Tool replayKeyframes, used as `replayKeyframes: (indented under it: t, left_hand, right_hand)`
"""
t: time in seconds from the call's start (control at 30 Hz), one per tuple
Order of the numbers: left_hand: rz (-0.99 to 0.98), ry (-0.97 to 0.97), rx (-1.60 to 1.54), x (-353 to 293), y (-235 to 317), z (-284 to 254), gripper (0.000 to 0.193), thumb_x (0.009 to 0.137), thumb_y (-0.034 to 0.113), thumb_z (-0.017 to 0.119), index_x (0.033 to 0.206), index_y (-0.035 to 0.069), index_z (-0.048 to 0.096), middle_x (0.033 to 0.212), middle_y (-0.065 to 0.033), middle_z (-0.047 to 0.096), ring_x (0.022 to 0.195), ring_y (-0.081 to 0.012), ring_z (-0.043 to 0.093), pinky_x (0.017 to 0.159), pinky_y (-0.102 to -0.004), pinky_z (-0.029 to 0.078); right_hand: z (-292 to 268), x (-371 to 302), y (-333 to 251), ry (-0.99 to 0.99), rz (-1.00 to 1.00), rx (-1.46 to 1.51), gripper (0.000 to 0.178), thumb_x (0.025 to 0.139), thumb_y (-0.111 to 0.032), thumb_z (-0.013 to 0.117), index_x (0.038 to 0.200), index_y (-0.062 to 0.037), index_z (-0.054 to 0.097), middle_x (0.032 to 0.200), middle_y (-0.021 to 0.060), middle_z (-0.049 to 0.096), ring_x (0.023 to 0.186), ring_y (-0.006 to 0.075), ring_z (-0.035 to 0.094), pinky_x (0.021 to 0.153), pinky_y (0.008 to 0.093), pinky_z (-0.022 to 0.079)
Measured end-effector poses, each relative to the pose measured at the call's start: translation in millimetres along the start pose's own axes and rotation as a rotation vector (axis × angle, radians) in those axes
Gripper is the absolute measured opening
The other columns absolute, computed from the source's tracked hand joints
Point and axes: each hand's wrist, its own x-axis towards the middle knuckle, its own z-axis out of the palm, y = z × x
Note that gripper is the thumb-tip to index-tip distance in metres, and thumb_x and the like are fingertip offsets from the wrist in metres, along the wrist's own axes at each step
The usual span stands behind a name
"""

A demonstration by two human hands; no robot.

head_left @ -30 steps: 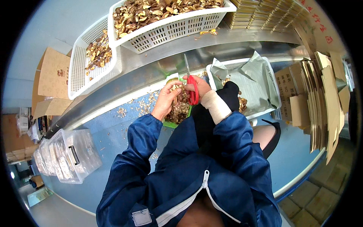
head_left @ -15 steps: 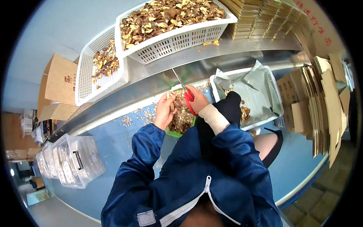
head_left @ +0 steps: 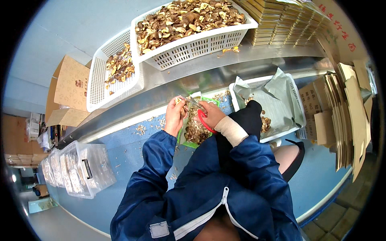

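My left hand [head_left: 175, 116] pinches a dried mushroom piece [head_left: 182, 110] between thumb and fingers. Red-handled scissors [head_left: 205, 123] are gripped in my right hand [head_left: 213, 114], and their blades point left toward that piece. Whether the blades touch it, I cannot tell. Below both hands, on the floor between my legs, sits a green-rimmed basket [head_left: 190, 144] with dried mushroom bits inside, partly hidden by my hands. To the right of my knee stands a white basket [head_left: 302, 116] with a grey-green liner and some mushroom pieces at its near left side.
On the metal counter [head_left: 209, 65] stand a large white basket [head_left: 197, 47] heaped with sliced dried mushrooms, a smaller one [head_left: 96, 76] partly filled, and stacked golden packages [head_left: 277, 28]. An opened carton [head_left: 70, 90], a clear tub [head_left: 94, 168] of bags and flattened cardboard [head_left: 337, 120] flank me. Crumbs litter the blue floor.
The scissors have swung from pointing up and away to pointing left, their blades now at the mushroom piece in my left hand. The whole view has shifted slightly.
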Motion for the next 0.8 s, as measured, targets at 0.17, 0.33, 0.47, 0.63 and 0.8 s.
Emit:
replayKeyframes:
  t: [0.17, 0.33, 0.47, 0.63, 0.8]
  left_hand:
    - [-0.078, 0.019, -0.034, -2, -3, 0, 0.007, 0.083, 0.009, 0.053, 0.09, 0.009, 0.05, 0.076, -0.0013, 0.053, 0.058, -0.0097, 0.051, 0.039, -0.02, 0.034]
    - [-0.169, 0.073, -0.079, -6, -8, -7, 0.007, 0.084, 0.01, 0.052, 0.09, 0.01, 0.05, 0.078, -0.0008, 0.052, 0.061, -0.0098, 0.051, 0.039, -0.0193, 0.032]
    - [-0.03, 0.106, 0.046, 1, 27, 1, 0.006, 0.083, 0.011, 0.053, 0.089, 0.01, 0.051, 0.075, -0.0004, 0.054, 0.057, -0.0079, 0.049, 0.04, -0.0183, 0.035]
    - [0.316, -0.016, 0.198, 78, 163, 42, 0.012, 0.087, 0.021, 0.052, 0.088, 0.009, 0.051, 0.071, 0.001, 0.052, 0.055, -0.0076, 0.048, 0.038, -0.0199, 0.034]
    - [0.169, 0.056, 0.389, 154, 237, 61, 0.019, 0.085, 0.024, 0.056, 0.094, 0.008, 0.054, 0.068, 0.0013, 0.05, 0.054, -0.0082, 0.044, 0.039, -0.0214, 0.03]
  right_hand:
    - [-2, 0, 2, -0.095, 0.069, -0.002, 0.046, 0.075, -0.04, 0.06, 0.107, -0.0069, 0.051, 0.087, 0.0196, 0.058, 0.081, 0.0352, 0.057, 0.071, 0.0407, 0.045]
    - [-3, -1, -2, -0.061, 0.039, -0.09, 0.038, 0.077, -0.038, 0.059, 0.097, -0.0061, 0.054, 0.078, 0.0198, 0.06, 0.075, 0.0371, 0.058, 0.066, 0.0433, 0.045]
    - [0, 0, 13, -0.009, 0.113, -0.036, 0.04, 0.077, -0.041, 0.058, 0.098, -0.0068, 0.055, 0.078, 0.0204, 0.06, 0.074, 0.0376, 0.058, 0.066, 0.0438, 0.046]
    - [2, 2, 15, -0.037, 0.114, -0.092, 0.045, 0.077, -0.045, 0.057, 0.101, -0.0066, 0.054, 0.079, 0.0196, 0.061, 0.076, 0.0373, 0.059, 0.069, 0.0427, 0.047]
    - [7, 9, 20, 0.01, 0.122, 0.012, 0.047, 0.076, -0.046, 0.058, 0.101, -0.0062, 0.054, 0.081, 0.0205, 0.061, 0.077, 0.0372, 0.059, 0.068, 0.0426, 0.046]
